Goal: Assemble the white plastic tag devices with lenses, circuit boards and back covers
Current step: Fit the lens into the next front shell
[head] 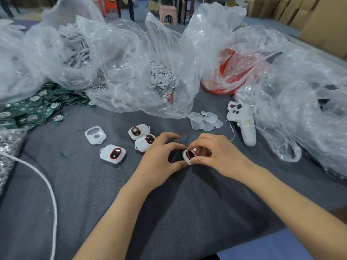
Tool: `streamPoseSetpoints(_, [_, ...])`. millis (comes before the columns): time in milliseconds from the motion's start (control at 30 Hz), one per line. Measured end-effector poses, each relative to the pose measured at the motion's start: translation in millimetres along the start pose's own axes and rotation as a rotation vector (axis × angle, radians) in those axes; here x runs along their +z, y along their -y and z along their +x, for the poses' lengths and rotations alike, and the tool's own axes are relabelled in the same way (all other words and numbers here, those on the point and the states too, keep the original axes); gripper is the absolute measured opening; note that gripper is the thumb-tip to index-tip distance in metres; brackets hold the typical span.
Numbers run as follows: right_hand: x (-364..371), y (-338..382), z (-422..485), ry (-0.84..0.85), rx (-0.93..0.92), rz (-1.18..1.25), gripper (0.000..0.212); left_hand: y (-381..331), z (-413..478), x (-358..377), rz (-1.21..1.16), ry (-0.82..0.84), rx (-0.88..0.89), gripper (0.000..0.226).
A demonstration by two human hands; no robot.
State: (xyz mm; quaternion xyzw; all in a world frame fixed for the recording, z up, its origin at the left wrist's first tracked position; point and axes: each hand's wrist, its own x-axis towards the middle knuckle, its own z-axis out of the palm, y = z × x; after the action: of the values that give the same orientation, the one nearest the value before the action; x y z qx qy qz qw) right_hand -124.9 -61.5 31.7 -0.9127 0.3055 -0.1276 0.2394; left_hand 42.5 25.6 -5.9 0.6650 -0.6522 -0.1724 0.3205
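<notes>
The grey counter carries clear plastic bags beyond the fingers, a green circuit-board pile far to their left and a white controller to their right. Three finished tags and an empty shell lie just left of the fingers. The left hand and right hand pinch one red-ringed white tag device between them.

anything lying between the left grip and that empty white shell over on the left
Yes: a red-ringed tag lies right beside the left grip, on the line to the empty shell, with a second tag just beyond it. Both lie low, so passing over them looks possible. It and the right grip hold a part-built tag.
</notes>
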Motion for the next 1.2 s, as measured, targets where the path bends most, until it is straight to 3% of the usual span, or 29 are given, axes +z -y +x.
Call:
streamPoseSetpoints(167, [1.4, -1.2, 0.7, -0.022, 0.006, 0.016, 0.024, -1.9, -0.2, -1.2, -0.003, -0.007, -0.007, 0.03])
streamPoseSetpoints(1200, [-1.0, 0.2, 6.8, 0.02, -0.004, 0.023, 0.024, -1.7, -0.3, -0.7, 0.006, -0.018, -0.007, 0.031])
